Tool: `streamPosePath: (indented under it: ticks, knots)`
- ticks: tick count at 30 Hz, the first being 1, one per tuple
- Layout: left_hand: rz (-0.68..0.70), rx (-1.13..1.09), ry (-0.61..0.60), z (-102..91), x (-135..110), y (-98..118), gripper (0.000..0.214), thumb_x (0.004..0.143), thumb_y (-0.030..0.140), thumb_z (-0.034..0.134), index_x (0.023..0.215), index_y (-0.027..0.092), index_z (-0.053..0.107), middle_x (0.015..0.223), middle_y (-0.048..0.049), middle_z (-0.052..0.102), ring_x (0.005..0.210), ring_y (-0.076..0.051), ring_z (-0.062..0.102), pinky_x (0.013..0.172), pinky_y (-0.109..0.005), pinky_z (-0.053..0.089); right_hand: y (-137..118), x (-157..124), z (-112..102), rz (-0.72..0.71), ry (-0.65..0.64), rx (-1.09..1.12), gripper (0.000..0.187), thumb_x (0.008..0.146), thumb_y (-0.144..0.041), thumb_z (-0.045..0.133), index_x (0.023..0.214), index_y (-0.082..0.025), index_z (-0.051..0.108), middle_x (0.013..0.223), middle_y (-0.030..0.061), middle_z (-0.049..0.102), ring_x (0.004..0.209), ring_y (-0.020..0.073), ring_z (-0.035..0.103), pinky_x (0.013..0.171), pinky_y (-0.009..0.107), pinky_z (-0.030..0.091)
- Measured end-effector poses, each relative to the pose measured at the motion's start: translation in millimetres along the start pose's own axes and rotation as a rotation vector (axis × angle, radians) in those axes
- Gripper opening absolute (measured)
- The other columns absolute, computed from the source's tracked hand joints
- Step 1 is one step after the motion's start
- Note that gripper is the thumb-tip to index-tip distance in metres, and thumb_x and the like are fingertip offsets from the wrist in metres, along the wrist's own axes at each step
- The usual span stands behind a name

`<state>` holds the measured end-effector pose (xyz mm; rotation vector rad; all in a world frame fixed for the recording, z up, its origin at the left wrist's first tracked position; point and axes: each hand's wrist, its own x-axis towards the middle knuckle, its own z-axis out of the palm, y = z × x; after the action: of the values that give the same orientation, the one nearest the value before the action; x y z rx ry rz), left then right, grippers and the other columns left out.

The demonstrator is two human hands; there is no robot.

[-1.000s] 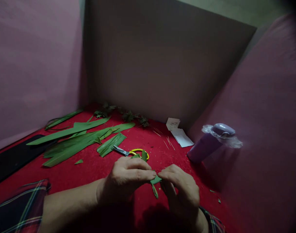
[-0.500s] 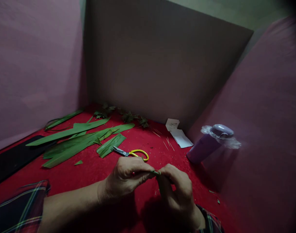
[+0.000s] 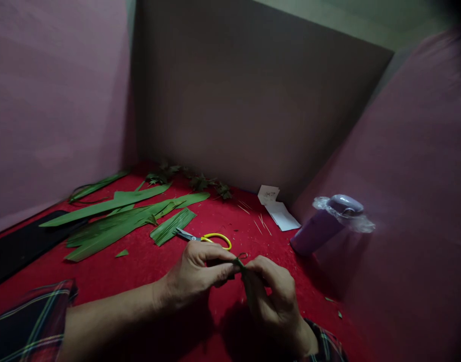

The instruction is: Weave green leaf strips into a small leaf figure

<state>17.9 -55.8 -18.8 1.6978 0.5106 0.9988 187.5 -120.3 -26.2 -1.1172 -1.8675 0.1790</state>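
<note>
My left hand (image 3: pixel 198 274) and my right hand (image 3: pixel 270 291) meet low in the middle of the view, just above the red cloth (image 3: pixel 147 266). Both pinch a small folded piece of green leaf (image 3: pixel 239 262) between thumb and fingers; only its tip and a thin loop show. Yellow-handled scissors (image 3: pixel 208 238) lie on the cloth just beyond my left hand. Long green leaf strips (image 3: pixel 117 218) are spread farther back to the left.
A purple bottle (image 3: pixel 324 223) with a plastic-wrapped lid leans at the right wall. White paper slips (image 3: pixel 278 206) and thin sticks (image 3: pixel 260 226) lie near the back. Small leafy sprigs (image 3: pixel 193 180) line the back wall. A dark flat strip (image 3: pixel 22 244) lies left.
The leaf piece, spread out and hanging between my hands a second ago, is now folded small and nearly hidden in my fingertips. My right hand has turned and moved slightly left.
</note>
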Motion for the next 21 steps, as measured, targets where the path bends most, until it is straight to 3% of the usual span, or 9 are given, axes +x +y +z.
streamPosePath:
  ticks: [3, 6, 9, 15, 21]
  knots:
    - [-0.050, -0.030, -0.016, 0.2, 0, 2, 0.015, 0.076, 0.022, 0.062, 0.074, 0.009, 0.070, 0.054, -0.0021, 0.056, 0.048, -0.007, 0.047, 0.044, -0.018, 0.037, -2, 2, -1, 0.045, -0.030, 0.048, 0.012, 0.083, -0.010, 0.050, 0.080, -0.018, 0.058, 0.067, 0.0013, 0.054, 0.059, 0.0134, 0.048, 0.055, 0.026, 0.037]
    - [-0.039, -0.022, -0.039, -0.4, 1, 4, 0.017, 0.077, 0.023, 0.061, 0.075, 0.008, 0.069, 0.054, -0.0013, 0.054, 0.049, -0.007, 0.044, 0.046, -0.018, 0.036, -6, 4, -4, 0.107, -0.025, 0.159, 0.012, 0.086, -0.015, 0.047, 0.089, -0.019, 0.058, 0.088, 0.0067, 0.058, 0.080, 0.0176, 0.055, 0.070, 0.031, 0.044]
    - [-0.028, -0.009, -0.077, -0.2, 1, 5, 0.018, 0.078, 0.025, 0.060, 0.075, 0.009, 0.069, 0.053, -0.0001, 0.051, 0.048, -0.006, 0.042, 0.044, -0.018, 0.033, -10, 6, -6, 0.165, 0.004, 0.259, 0.013, 0.088, -0.020, 0.048, 0.097, -0.020, 0.057, 0.104, 0.0094, 0.054, 0.095, 0.0205, 0.053, 0.080, 0.035, 0.044]
    - [-0.010, 0.042, -0.150, 2.4, -1, 8, 0.018, 0.078, 0.021, 0.058, 0.069, 0.009, 0.068, 0.054, 0.0000, 0.053, 0.049, -0.006, 0.042, 0.045, -0.017, 0.033, -13, 6, -1, 0.263, 0.007, 0.425, 0.007, 0.086, -0.024, 0.052, 0.082, -0.020, 0.056, 0.097, 0.0065, 0.054, 0.091, 0.0191, 0.054, 0.080, 0.033, 0.044]
    - [0.009, 0.074, -0.169, 3.0, -1, 9, 0.015, 0.076, 0.017, 0.058, 0.069, 0.009, 0.069, 0.056, -0.0003, 0.055, 0.052, -0.007, 0.045, 0.048, -0.017, 0.033, -10, 5, 3, 0.286, 0.037, 0.491, 0.007, 0.084, -0.025, 0.056, 0.080, -0.019, 0.056, 0.093, 0.0062, 0.054, 0.086, 0.0186, 0.054, 0.075, 0.031, 0.044]
